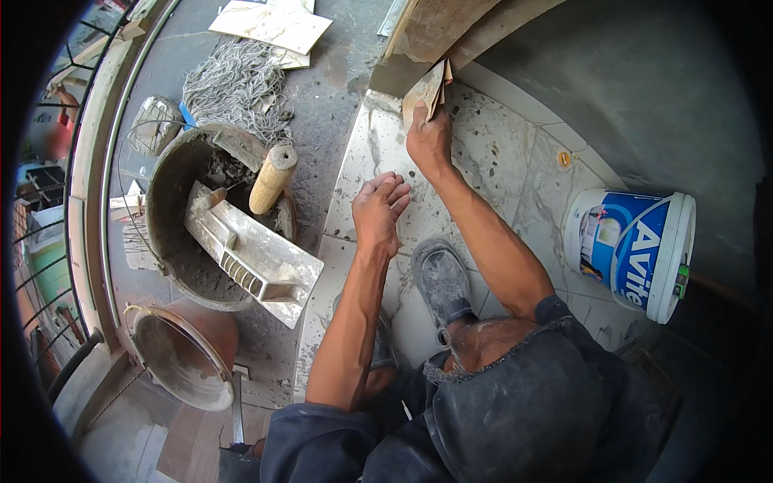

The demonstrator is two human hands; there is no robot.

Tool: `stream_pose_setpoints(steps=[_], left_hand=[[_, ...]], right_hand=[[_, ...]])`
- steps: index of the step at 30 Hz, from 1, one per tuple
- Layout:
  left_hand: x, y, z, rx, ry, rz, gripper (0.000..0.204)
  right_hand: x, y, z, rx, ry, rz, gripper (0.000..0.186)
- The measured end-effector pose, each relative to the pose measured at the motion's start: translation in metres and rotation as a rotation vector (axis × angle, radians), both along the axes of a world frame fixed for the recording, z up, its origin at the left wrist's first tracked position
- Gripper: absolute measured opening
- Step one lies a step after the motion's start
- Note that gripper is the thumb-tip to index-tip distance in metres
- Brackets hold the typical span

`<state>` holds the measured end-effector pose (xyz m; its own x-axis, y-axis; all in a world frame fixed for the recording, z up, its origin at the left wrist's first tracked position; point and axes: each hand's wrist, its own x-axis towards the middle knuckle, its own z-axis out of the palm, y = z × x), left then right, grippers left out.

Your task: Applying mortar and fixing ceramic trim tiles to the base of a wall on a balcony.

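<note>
The right hand (429, 143) pinches a worn tan folded sheet (423, 87), thumb on its face, near the white marbled-tile floor's (388, 145) far edge; the left hand's (377, 216) fingers curl loosely, half-spread.

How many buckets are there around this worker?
3: a grey bucket at left, a smaller orange bucket below it in the picture, and a blue-and-white bucket at right.

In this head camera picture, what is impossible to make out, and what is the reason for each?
In the head view:
Right hand: some fingers hidden behind the thin, tan, flat piece it holds.
Dusty grey left shoe: partly behind the left forearm.
Grey mix in the round, dark bucket: partly behind the long, pale tool.
White plastic bucket with blue label: contents hidden by its wall.
Distant person, far left: small, blurred.
</note>
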<state>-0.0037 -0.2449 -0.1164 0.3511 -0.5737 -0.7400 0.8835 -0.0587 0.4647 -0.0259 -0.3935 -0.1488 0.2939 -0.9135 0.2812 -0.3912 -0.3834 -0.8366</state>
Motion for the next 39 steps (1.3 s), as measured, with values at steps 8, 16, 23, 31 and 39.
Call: stream_pose_setpoints(steps=[8, 16, 23, 31, 39], left_hand=[[0.0, 0.002, 0.002, -0.008, -0.01, -0.023, 0.035], [-0.014, -0.009, 0.036, -0.049, -0.074, -0.15, 0.038], [-0.021, -0.004, 0.12, -0.148, -0.248, -0.546, 0.023], [0.156, 0.038, 0.25, 0.088, -1.032, -0.71, 0.029], [0.246, 0.154, 0.286, 0.464, -1.45, -0.702, 0.03]], right_hand=[[-0.002, 0.001, 0.037, 0.012, 0.067, -0.005, 0.031], [-0.08, 0.011, 0.192, -0.321, -0.11, -0.01, 0.025], [-0.244, 0.009, 0.092, 0.567, -0.346, -0.324, 0.042], [-0.375, 0.033, 0.029, 0.294, 0.396, -0.75, 0.037], [-0.169, -0.003, 0.201, 0.271, 0.255, 0.254, 0.016]])
